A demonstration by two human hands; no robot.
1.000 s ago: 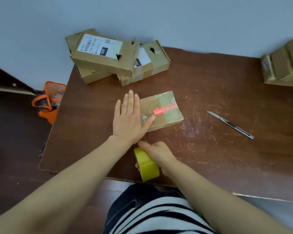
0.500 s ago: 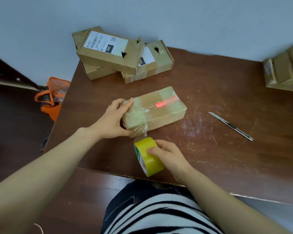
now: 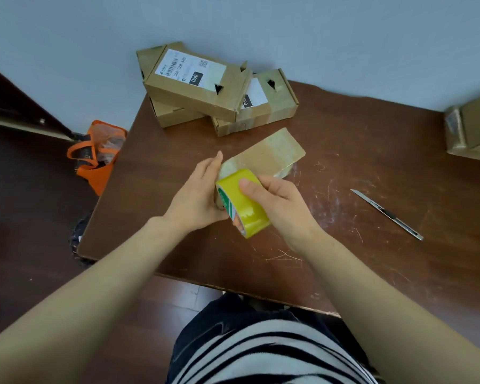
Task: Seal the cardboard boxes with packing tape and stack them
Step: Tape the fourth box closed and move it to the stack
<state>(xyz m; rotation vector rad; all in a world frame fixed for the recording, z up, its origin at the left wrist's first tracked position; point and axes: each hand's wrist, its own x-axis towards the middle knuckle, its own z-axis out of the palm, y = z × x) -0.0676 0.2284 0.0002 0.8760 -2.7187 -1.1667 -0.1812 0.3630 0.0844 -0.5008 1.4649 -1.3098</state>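
A small cardboard box with tape over it is tilted up on the brown table, its near end raised. My left hand holds that near end from the left side, fingers along the box. My right hand grips a yellow roll of packing tape against the near end of the box. Three labelled cardboard boxes lie piled at the table's far left corner.
A metal utility knife lies on the table to the right. Another taped box sits at the far right edge. An orange bag stands on the floor left of the table. A wall runs behind.
The box has been tipped up and turned over, hiding its red mark. My right hand has lifted the tape roll from the table edge up to the box's near end.
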